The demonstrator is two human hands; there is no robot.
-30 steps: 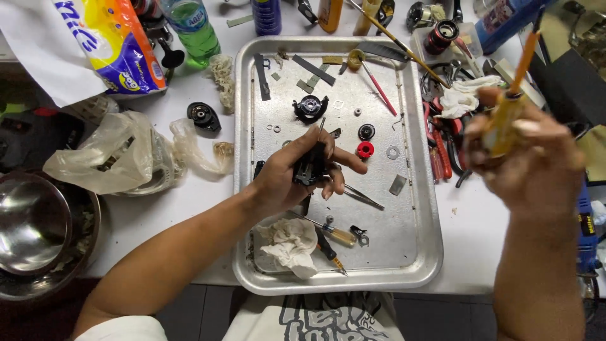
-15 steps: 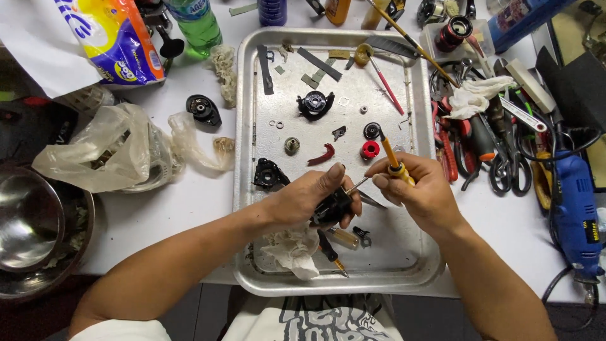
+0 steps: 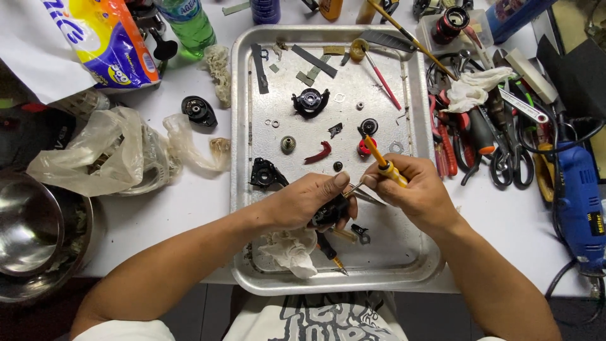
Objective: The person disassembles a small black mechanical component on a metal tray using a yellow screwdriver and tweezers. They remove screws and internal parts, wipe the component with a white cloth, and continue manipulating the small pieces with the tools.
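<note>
On a white table (image 3: pixel 189 208), one metal tray (image 3: pixel 404 252) is seen; a black part (image 3: pixel 328 215) is gripped by the left hand (image 3: pixel 303 202), a yellow-handled screwdriver (image 3: pixel 385 165) by the right hand (image 3: pixel 413 192); one yellow-blue bag (image 3: pixel 107 44) lies top left.

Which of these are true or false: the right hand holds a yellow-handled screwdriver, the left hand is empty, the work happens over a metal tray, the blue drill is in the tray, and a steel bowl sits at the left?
1. The right hand holds a yellow-handled screwdriver. True.
2. The left hand is empty. False: it grips a small black part.
3. Both hands work over a metal tray. True.
4. The blue drill lies in the tray. False: it lies on the table right of the tray.
5. A steel bowl sits at the left edge. True.
</note>
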